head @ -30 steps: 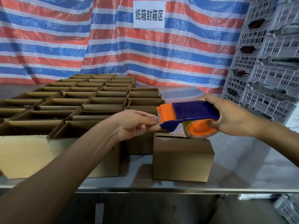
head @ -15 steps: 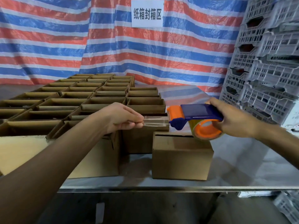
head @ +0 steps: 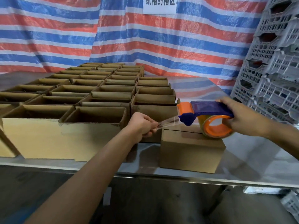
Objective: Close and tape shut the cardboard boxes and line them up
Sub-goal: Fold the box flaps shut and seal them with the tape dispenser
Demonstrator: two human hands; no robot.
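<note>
A small closed cardboard box (head: 191,152) stands alone near the table's front edge, its top flaps meeting in a dark seam. Just above it my right hand (head: 242,118) grips a blue and orange tape dispenser (head: 208,117), whose roll hangs over the box's right rear. My left hand (head: 142,125) pinches the free end of the clear tape strip (head: 168,122), stretched taut between my fingers and the dispenser's orange mouth, left of the box top. Several rows of open cardboard boxes (head: 97,101) fill the table to the left and behind.
The steel table (head: 252,168) has a bare stretch right of the closed box. Stacked grey plastic crates (head: 275,65) rise at the right. A striped red, white and blue tarp (head: 129,38) with a white sign hangs behind the table.
My left hand has drawn the tape end out from the dispenser to the left and lowered it. The dispenser has sunk toward the closed box's top.
</note>
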